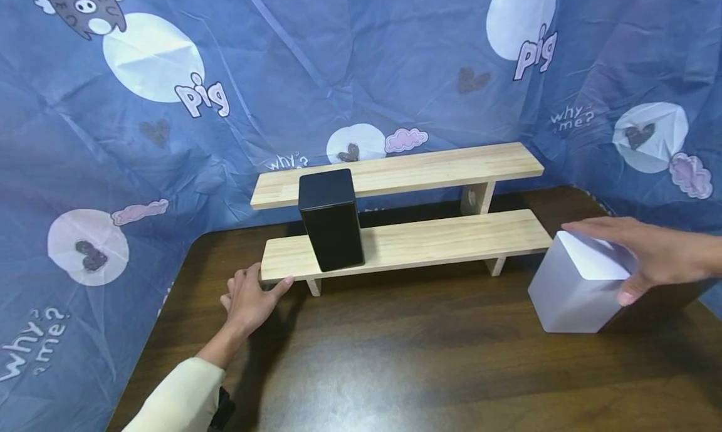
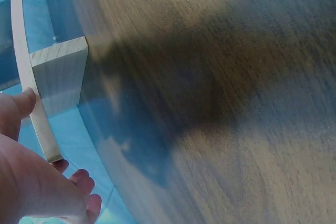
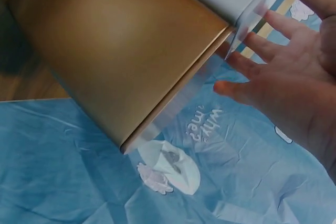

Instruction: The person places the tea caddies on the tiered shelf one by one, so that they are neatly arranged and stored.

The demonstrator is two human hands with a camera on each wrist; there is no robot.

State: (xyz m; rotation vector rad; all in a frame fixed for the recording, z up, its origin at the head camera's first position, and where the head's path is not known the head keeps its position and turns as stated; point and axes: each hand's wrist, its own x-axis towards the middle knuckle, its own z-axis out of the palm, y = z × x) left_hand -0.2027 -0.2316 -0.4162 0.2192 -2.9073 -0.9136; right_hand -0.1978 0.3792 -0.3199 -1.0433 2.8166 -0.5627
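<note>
Shelf [image 1: 434, 241] is pinched by left hand [image 1: 248, 301]; white box [image 1: 572, 291], gripped wide by right hand [image 1: 657, 250], could be dropped through slipping.

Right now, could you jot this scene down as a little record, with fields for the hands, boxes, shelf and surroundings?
Left hand: grips the left end of the wooden shelf's lower board
Right hand: spread across the top of the white box; firmness of hold unclear
Black box: upright on the lower board, nearer its left end
Shelf: two boards, the rear one higher
Table: dark brown
Backdrop: blue, printed "pig" and "why me?"
</note>
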